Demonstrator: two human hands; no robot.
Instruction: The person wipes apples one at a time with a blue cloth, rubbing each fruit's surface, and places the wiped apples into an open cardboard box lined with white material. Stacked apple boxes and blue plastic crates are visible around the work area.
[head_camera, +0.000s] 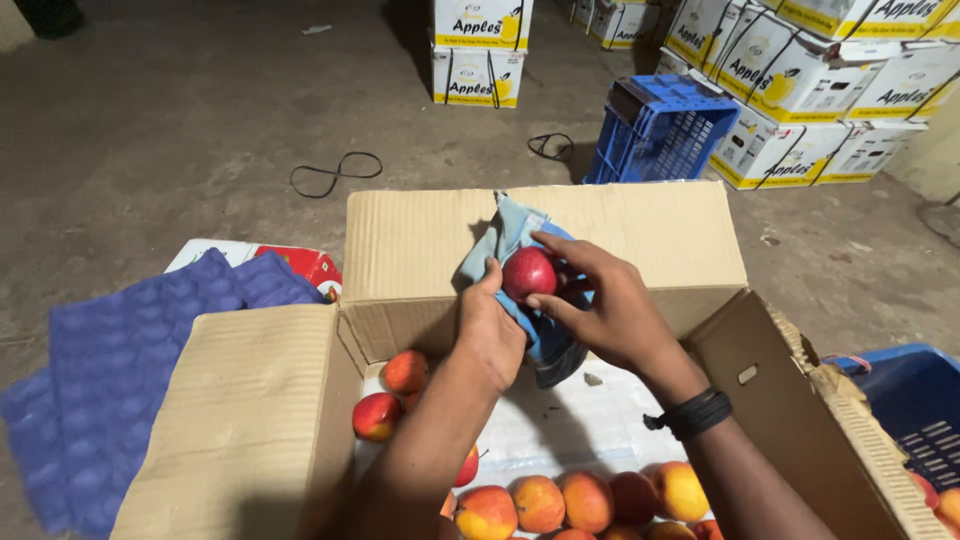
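A red apple (528, 272) is held over an open cardboard box (400, 250). My right hand (610, 310) grips the apple from the right with fingers and thumb. My left hand (490, 335) holds a light blue cloth (505, 240) against the apple's left side; the cloth drapes under both hands. Several red and yellow apples (560, 500) lie in the box on a white sheet (570, 420), mostly near its front and left.
Purple moulded fruit trays (120, 350) lie on the floor at left. A blue plastic crate (660, 125) and stacked white and yellow cartons (800, 90) stand behind. Another blue crate (915, 400) with apples sits at right. Black straps (335, 172) lie on the concrete floor.
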